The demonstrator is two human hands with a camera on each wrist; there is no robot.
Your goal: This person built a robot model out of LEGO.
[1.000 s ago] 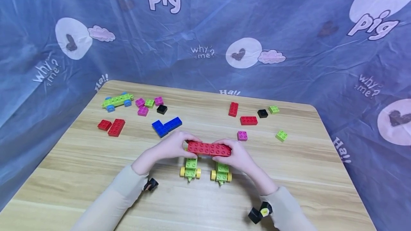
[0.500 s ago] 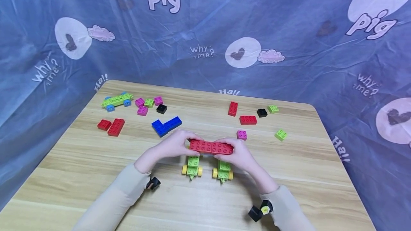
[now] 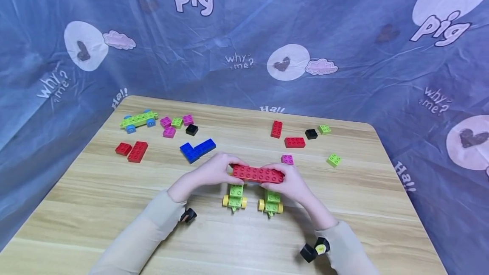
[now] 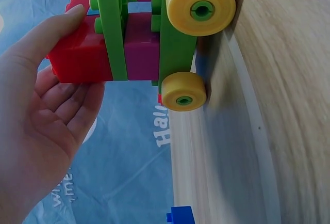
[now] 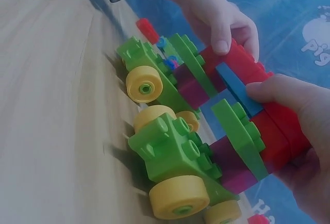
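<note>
Both hands, left [image 3: 208, 172] and right [image 3: 291, 181], grip one red bar [image 3: 257, 174] atop two green carts [image 3: 234, 195] mid-worktop [image 3: 95, 198]. Loose bricks [image 3: 197, 149] lie far; the near edge stays open.

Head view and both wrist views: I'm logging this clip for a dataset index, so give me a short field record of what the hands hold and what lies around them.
held item: brick build, red bricks on top, two green wheeled bases with yellow wheels beneath
left hand: left hand grips the build's left end
right hand: right hand grips its right end
contact: wheels touching the wooden table
nearby loose pieces: blue bricks, pink brick, red bricks
far left: green wheeled plate with blue wheels
backdrop: blue printed cloth
</note>
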